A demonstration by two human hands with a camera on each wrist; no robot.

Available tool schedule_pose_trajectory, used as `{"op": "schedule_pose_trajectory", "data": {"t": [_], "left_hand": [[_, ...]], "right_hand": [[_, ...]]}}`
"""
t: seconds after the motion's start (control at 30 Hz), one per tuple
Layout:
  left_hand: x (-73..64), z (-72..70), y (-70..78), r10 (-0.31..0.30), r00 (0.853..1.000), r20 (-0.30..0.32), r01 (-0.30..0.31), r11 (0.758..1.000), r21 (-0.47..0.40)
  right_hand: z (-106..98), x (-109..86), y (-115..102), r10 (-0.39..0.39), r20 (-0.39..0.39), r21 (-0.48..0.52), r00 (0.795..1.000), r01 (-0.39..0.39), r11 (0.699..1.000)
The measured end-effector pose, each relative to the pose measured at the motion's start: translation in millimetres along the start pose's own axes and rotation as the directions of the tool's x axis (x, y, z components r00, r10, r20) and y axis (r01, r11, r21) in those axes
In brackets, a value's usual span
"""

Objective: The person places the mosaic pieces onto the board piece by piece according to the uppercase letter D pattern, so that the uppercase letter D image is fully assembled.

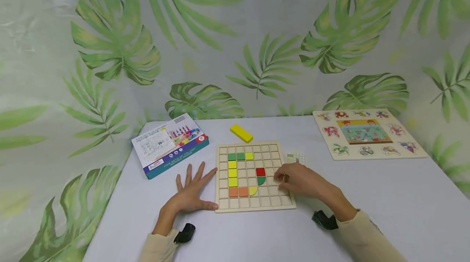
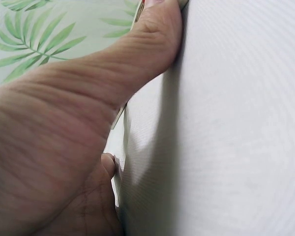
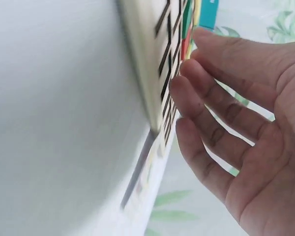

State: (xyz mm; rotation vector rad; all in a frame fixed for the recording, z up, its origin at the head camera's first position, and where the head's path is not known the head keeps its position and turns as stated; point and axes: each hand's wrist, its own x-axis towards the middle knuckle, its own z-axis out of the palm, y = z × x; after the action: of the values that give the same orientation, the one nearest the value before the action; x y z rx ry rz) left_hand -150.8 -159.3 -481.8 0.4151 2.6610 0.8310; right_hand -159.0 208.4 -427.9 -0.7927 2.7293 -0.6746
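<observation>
A wooden grid board (image 1: 265,201) lies on the table with flat coloured pieces in some cells. Along its left part run green squares (image 1: 231,156), yellow squares (image 1: 232,173) and orange squares (image 1: 233,192), ending at a yellow rounded piece (image 1: 252,190). Toward the middle, a red square (image 1: 260,172) sits above a green rounded piece (image 1: 261,180). My left hand (image 1: 192,194) has its fingers spread, with thumb and index fingertips at the board's left edge. Over the right edge hovers my right hand (image 1: 302,180), fingers loosely bent; its wrist view shows nothing between thumb and fingers (image 3: 214,132).
A small printed grid card (image 1: 295,157) lies right of the board, partly covered by the right hand. Behind the board is a yellow block (image 1: 241,133). At left sits a printed box (image 1: 170,145); at back right, a sea-animal puzzle board (image 1: 400,154).
</observation>
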Motion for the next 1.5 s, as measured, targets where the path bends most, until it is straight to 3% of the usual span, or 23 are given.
{"op": "schedule_pose_trajectory", "data": {"t": [0.27,0.47,0.67,0.83,1.0,1.23,1.5], "left_hand": [[-5.8,-4.2,3.0,0.037,0.999,-0.017,-0.038,0.999,-0.029],[-6.1,-8.5,8.2,0.007,1.0,0.0,-0.007,1.0,-0.002],[-5.3,-7.5,7.6,0.001,1.0,0.007,-0.001,1.0,-0.005],[-1.7,-2.7,0.9,0.007,1.0,0.003,-0.007,1.0,-0.006],[-2.5,-4.3,5.4,0.009,1.0,0.003,-0.009,1.0,-0.001],[-3.5,-4.4,5.9,0.008,1.0,0.009,-0.008,1.0,0.002],[-5.4,-5.7,7.6,0.025,1.0,0.007,-0.025,1.0,-0.01]], "right_hand": [[-7,-38.4,14,-0.007,0.084,0.026,0.996,0.005,1.0],[-8,-62.2,22,0.06,0.133,0.056,0.989,-0.068,0.996],[-6,-78.3,26,0.062,0.124,0.054,0.99,-0.069,0.996],[-7,-83.2,29,0.025,0.109,0.051,0.994,-0.031,0.998],[-6,-84.9,33,0.042,0.113,0.042,0.993,-0.047,0.998],[-4,-84.7,32,0.009,0.15,0.154,0.989,-0.032,0.988],[-4,-77.0,31,0.008,0.126,0.175,0.992,-0.03,0.984]]}}
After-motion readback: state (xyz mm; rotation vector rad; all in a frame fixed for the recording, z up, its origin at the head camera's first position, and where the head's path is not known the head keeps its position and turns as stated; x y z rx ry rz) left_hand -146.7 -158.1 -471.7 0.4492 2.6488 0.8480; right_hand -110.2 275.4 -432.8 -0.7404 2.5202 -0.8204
